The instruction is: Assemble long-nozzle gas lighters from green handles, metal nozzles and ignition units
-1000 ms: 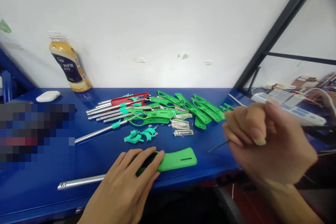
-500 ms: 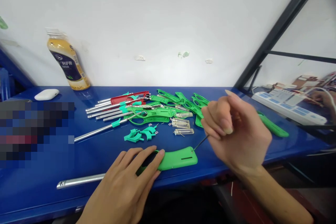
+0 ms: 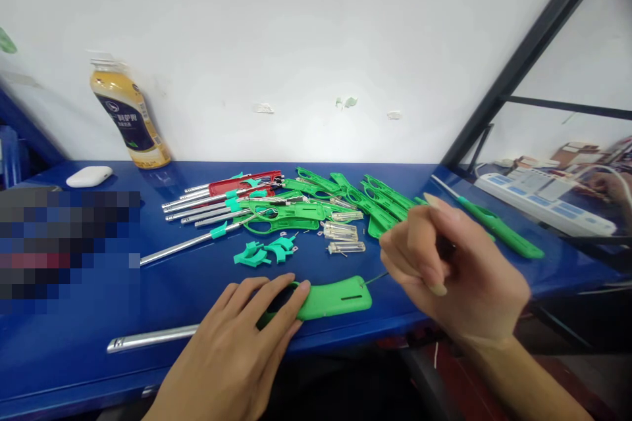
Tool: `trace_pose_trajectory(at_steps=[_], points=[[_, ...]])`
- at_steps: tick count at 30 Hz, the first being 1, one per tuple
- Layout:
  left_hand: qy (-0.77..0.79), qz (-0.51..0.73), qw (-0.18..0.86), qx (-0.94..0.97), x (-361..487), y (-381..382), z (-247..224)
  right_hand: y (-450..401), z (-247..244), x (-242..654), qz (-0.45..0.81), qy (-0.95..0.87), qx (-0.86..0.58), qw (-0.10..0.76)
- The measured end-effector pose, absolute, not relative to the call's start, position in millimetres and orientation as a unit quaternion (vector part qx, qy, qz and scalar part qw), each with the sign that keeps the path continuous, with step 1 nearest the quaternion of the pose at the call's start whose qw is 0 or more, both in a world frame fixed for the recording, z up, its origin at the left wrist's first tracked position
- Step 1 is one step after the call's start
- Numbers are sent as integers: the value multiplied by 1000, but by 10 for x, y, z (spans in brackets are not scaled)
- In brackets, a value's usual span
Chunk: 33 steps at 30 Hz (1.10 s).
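Observation:
A green lighter body [image 3: 336, 298] with a silver tube [image 3: 153, 339] lies at the table's front edge. My left hand [image 3: 241, 335] holds it down around its middle. To its right, my right hand [image 3: 449, 270] is curled round a thin metal rod [image 3: 378, 278], whose tip meets the hole at the body's right end; the rest of the rod is hidden in the fingers. Behind lie teal pieces [image 3: 254, 254], clear fuel tanks [image 3: 345, 247] and a heap of green half shells [image 3: 291, 212]. Several silver tubes [image 3: 182, 248] point left from the heap.
A yellow bottle [image 3: 128, 118] and a white case [image 3: 89, 176] stand at the back left. One more green lighter [image 3: 508, 235] lies on the right, beside a white power strip [image 3: 548, 200]. A blurred hand of another person shows at the far right.
My right hand has moved slightly right and tilted, and the rod now lies flatter. More of the lighter behind that hand shows. The left hand keeps its place.

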<state>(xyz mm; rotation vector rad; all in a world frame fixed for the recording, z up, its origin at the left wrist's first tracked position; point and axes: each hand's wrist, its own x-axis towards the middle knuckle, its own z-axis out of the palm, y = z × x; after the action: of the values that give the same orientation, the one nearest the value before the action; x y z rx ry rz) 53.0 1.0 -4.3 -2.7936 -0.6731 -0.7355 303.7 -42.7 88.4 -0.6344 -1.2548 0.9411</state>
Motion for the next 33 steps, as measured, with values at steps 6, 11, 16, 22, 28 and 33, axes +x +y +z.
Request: trace_pose_trajectory(at_steps=[6, 11, 16, 22, 28, 33], points=[[-228, -244, 92, -938, 520, 6, -55, -441, 851, 3082, 450, -552, -267, 649], [-227, -235, 98, -940, 496, 22, -71, -342, 911, 3091, 488, -513, -264, 656], [-228, -234, 102, -940, 503, 28, -73, -312, 875, 3139, 510, -483, -243, 668], [-228, -240, 100, -938, 510, 16, -67, -373, 820, 3154, 499, -550, -223, 632], [-228, -239, 103, -938, 523, 34, -63, -326, 782, 3052, 386, -624, -294, 612], [-229, -241, 103, -937, 527, 24, -42, -251, 529, 3157, 267, -634, -328, 647]])
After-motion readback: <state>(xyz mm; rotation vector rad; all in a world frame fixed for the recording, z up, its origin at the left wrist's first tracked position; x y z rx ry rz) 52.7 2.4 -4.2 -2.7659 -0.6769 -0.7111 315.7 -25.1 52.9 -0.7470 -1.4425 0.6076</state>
